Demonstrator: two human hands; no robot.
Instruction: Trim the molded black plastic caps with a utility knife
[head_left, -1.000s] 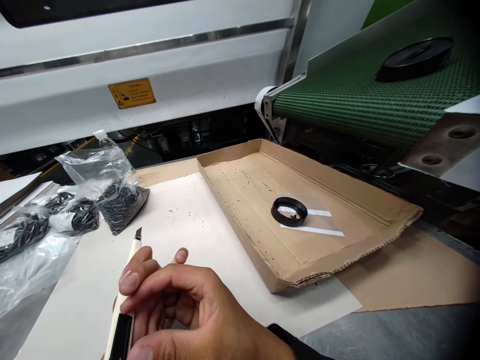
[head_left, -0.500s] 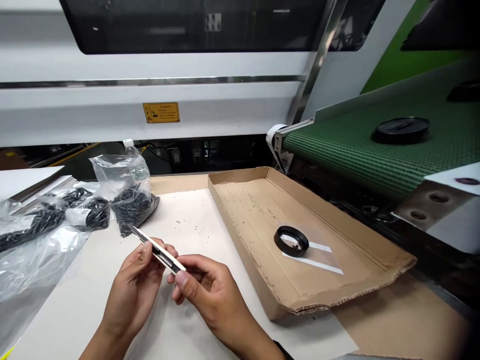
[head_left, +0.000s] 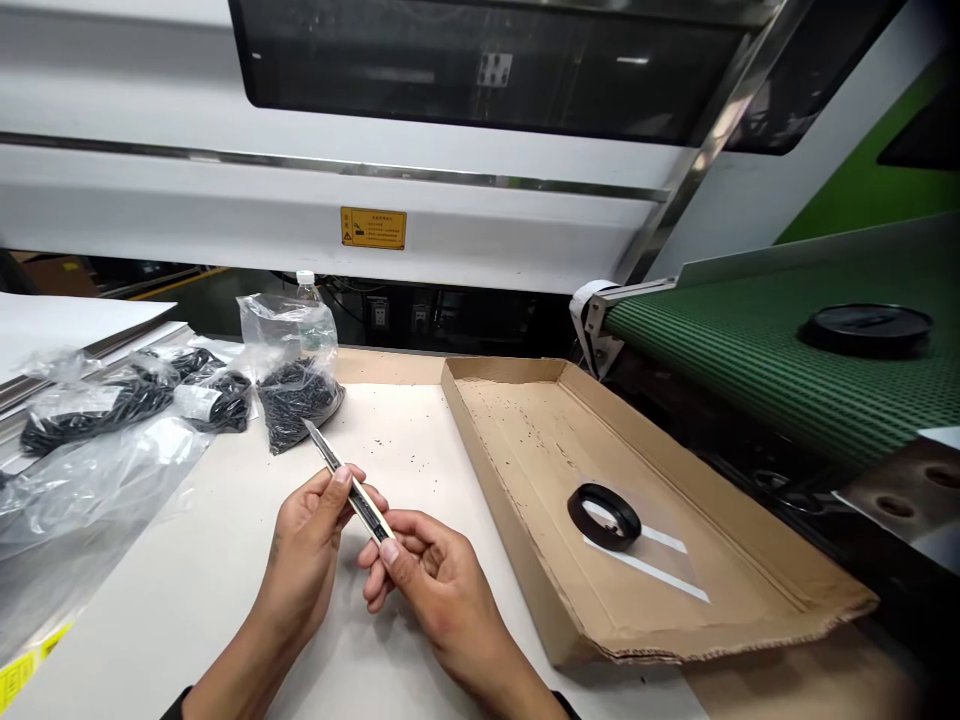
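Observation:
A slim utility knife (head_left: 362, 508) with a pale body and dark slider is held at a slant between my two hands, its blade pointing up and left. My left hand (head_left: 311, 540) pinches it near the middle, thumb on top. At the lower end, my right hand (head_left: 442, 590) grips it between thumb and fingers. Just beyond the blade tip stands a clear bag of small black pieces (head_left: 298, 395). To the right, a black ring (head_left: 604, 517) rests on a clear sheet with white strips (head_left: 652, 575) inside a shallow cardboard tray (head_left: 517, 545).
Bagged black parts (head_left: 142, 395) and loose clear plastic (head_left: 97, 500) lie at left. A bottle cap (head_left: 305, 278) shows behind the standing bag. On the right a green conveyor belt (head_left: 720, 320) carries a black round part (head_left: 866, 328). A white machine (head_left: 465, 230) spans the back.
The view has swung left, so the scene sits further right. Both hands still hold the knife, now turned to a steeper slant with its face more towards me. The conveyor part is further right in view.

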